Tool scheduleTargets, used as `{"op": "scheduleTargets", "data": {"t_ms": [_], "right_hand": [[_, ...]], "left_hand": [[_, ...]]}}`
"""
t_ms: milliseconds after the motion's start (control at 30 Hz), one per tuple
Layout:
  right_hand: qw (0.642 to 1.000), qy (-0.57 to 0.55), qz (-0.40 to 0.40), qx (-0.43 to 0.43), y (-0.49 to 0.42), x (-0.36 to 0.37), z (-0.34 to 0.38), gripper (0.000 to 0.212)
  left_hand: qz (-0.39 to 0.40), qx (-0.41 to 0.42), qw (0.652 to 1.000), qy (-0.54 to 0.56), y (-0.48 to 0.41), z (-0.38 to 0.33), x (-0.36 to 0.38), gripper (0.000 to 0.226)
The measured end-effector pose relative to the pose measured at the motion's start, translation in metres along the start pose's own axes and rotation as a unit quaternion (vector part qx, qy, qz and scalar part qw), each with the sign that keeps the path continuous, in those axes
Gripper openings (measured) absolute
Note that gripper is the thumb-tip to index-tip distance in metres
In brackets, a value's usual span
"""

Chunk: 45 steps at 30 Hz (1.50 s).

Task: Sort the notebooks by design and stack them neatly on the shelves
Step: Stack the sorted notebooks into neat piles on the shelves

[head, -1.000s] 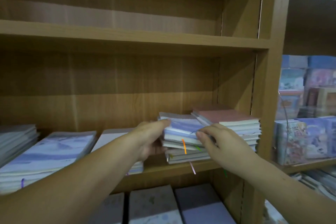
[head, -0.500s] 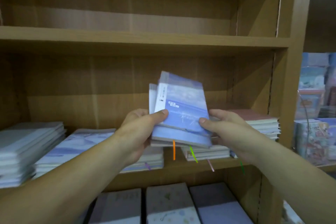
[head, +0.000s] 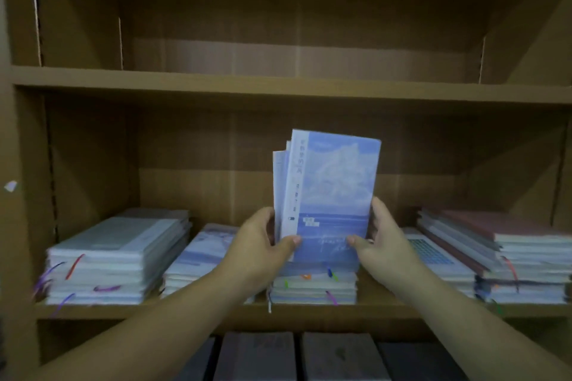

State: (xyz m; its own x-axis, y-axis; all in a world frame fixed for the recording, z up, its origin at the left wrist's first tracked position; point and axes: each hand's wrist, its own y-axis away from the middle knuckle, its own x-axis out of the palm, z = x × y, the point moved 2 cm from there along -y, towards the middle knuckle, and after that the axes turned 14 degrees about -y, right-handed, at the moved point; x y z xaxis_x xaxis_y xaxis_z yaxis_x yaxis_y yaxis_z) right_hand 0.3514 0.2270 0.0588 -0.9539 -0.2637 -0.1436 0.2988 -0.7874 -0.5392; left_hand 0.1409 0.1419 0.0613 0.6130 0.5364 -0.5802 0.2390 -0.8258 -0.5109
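I hold a small bundle of blue sky-and-sea notebooks (head: 331,195) upright in front of the middle shelf. My left hand (head: 263,244) grips its left edge, thumb on the front cover. My right hand (head: 380,241) grips the right edge the same way. Directly below the bundle lies a flat stack of notebooks (head: 312,286) with coloured ribbon markers. More stacks lie on the same shelf: a pale stack (head: 114,260) at the left, a blue-covered stack (head: 201,257) beside it, and a stack topped by a reddish cover (head: 507,244) at the right.
The wooden shelf above (head: 278,86) holds nothing in view. The middle shelf's front edge (head: 309,311) runs below the stacks. Grey and dark notebooks (head: 297,356) lie on the shelf underneath. Upright side panels (head: 28,195) close the bay at the left and right.
Both hands lifted several blue notebooks off a stack and tipped them upright. The view has shifted left, so the bundle now stands over a stack in the shelf's middle.
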Motion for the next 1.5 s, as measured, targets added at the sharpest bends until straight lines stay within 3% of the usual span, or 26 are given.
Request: {"op": "scheduleTargets", "data": {"t_ms": [267, 400, 500, 667, 800, 1033, 1300, 1500], "right_hand": [[0.996, 0.086, 0.023, 0.004, 0.012, 0.010, -0.016, 0.078], [0.995, 0.099, 0.025, 0.004, 0.013, 0.010, -0.022, 0.069], [0.994, 0.104, 0.042, 0.009, 0.016, 0.008, -0.028, 0.063], [0.995, 0.074, 0.058, 0.025, 0.019, 0.005, -0.032, 0.066], [0.999, 0.023, 0.029, -0.005, 0.017, 0.003, -0.026, 0.061], [0.997, -0.042, 0.039, 0.049, -0.004, 0.033, 0.015, 0.033], [0.985, -0.039, 0.088, 0.142, -0.013, 0.121, 0.023, 0.024], [0.980, 0.013, 0.083, 0.178, -0.016, 0.143, 0.029, 0.015]], "left_hand": [[0.024, 0.057, 0.985, -0.162, 0.016, 0.000, 0.017, 0.079], [0.025, 0.055, 0.972, -0.227, 0.018, 0.008, 0.023, 0.063], [0.044, 0.044, 0.974, -0.216, 0.021, 0.011, 0.024, 0.055], [0.064, 0.025, 0.980, -0.185, 0.025, 0.012, 0.024, 0.062], [0.032, 0.036, 0.996, -0.076, 0.021, 0.006, 0.015, 0.047], [-0.016, -0.036, 0.995, 0.089, 0.010, 0.000, -0.047, 0.017], [-0.023, -0.161, 0.986, 0.028, 0.023, 0.059, -0.098, 0.024], [0.008, -0.220, 0.975, -0.024, 0.015, 0.078, -0.115, 0.032]]}}
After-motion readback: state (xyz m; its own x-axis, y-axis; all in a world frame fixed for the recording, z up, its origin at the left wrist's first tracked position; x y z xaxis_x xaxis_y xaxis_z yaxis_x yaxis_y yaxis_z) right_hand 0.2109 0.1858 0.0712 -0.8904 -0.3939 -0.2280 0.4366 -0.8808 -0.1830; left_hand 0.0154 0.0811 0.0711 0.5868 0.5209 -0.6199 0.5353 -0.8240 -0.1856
